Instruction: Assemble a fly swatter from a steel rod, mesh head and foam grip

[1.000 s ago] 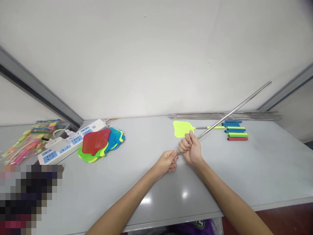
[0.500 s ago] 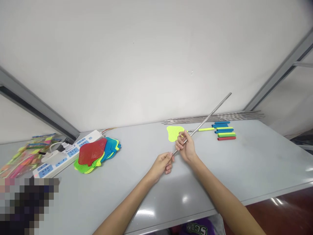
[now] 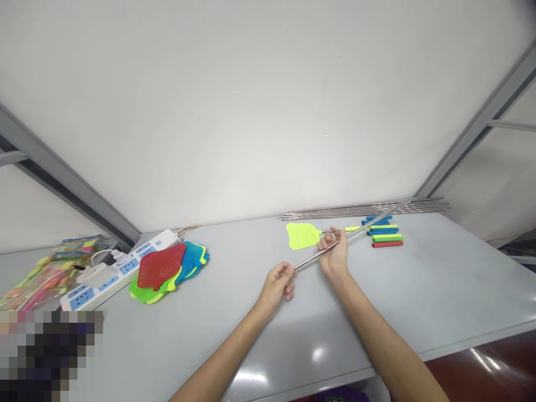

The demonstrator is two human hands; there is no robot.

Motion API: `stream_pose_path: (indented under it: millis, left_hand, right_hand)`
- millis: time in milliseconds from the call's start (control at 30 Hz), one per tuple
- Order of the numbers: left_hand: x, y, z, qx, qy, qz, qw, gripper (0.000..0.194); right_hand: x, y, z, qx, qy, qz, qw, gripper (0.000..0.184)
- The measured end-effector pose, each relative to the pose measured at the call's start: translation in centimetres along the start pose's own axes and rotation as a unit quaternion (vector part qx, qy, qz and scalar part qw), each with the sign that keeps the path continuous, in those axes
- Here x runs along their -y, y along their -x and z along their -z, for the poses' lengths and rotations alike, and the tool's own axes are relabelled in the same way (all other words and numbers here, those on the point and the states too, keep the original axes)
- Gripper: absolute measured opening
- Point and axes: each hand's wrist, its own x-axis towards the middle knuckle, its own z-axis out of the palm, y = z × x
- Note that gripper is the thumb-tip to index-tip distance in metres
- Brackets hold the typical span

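Observation:
Between my two hands runs a thin metal rod (image 3: 310, 259), slanting up to the right. My left hand (image 3: 278, 285) pinches its lower end. Farther along, my right hand (image 3: 334, 251) has its fingers curled round the rod. Just behind the right hand lies a yellow fly swatter (image 3: 303, 236) with a perforated head and a yellow handle, partly hidden by that hand. Several coloured tubes, among them a red tube (image 3: 387, 244) and a green tube (image 3: 389, 238), lie to the right. A bundle of metal rods (image 3: 335, 212) rests along the wall.
At the left is a pile of swatter heads with a red head (image 3: 161, 265) on top. Beside it stands a white power strip (image 3: 121, 276) with plugs and cables. Plastic packets (image 3: 54, 268) lie at the far left. A wall borders the grey table (image 3: 234, 335) at the back.
My right hand has slid up and right along the rod, away from the left hand. The rod's far end has swung down towards the table. My left hand still pinches the near end.

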Motion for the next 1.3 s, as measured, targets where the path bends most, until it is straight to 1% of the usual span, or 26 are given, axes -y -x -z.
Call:
stream_pose_path:
  millis: [133,233,300,400,567,667,800,900,1000,1100,1300]
  left_hand:
    - [0.0,-0.2,0.4,-0.037,-0.051,-0.047,0.997,0.029]
    - [-0.3,-0.4,1.2,-0.081,-0.090,-0.074,0.990,0.030]
    - [-0.6,-0.6,1.8,-0.114,-0.096,-0.094,0.984,0.030]
    - [-1.2,-0.8,2.5,-0.155,-0.086,-0.105,0.979,0.029]
    - [-1.8,-1.1,3.3,-0.190,-0.049,-0.128,0.972,0.026]
    - [-2.1,-1.2,3.8,-0.212,-0.008,-0.148,0.966,0.025]
    - [-2.4,-1.2,4.2,-0.278,0.067,-0.184,0.940,0.029]
    - [-2.4,-1.2,4.3,-0.307,0.102,-0.193,0.926,0.032]
    - [-2.2,-1.2,4.1,-0.311,0.132,-0.186,0.923,0.033]
    - [-2.0,-1.2,3.8,-0.297,0.145,-0.165,0.929,0.030]
    - [-1.8,-0.8,2.9,-0.229,0.125,-0.127,0.957,0.033]
  right_hand:
    - [0.3,-0.4,0.4,-0.006,-0.007,-0.011,1.000,0.024]
    - [0.5,-0.7,0.7,-0.027,-0.033,-0.035,0.998,0.020]
    - [0.7,-0.9,0.8,-0.038,-0.052,-0.053,0.997,0.019]
    - [0.8,-1.0,0.8,-0.045,-0.075,-0.075,0.993,0.019]
    - [0.8,-1.1,0.9,-0.023,-0.089,-0.107,0.990,0.020]
    - [0.8,-1.1,1.0,-0.002,-0.090,-0.106,0.990,0.019]
    - [0.7,-1.1,1.2,0.024,-0.074,-0.095,0.992,0.016]
    - [0.4,-0.9,1.1,0.015,-0.081,-0.111,0.990,0.016]
    - [0.0,-0.4,1.0,0.001,-0.097,-0.124,0.988,0.016]
    - [-0.4,0.2,0.7,0.004,-0.103,-0.139,0.985,0.017]
    - [-1.1,1.2,0.4,0.042,-0.063,-0.157,0.985,0.016]
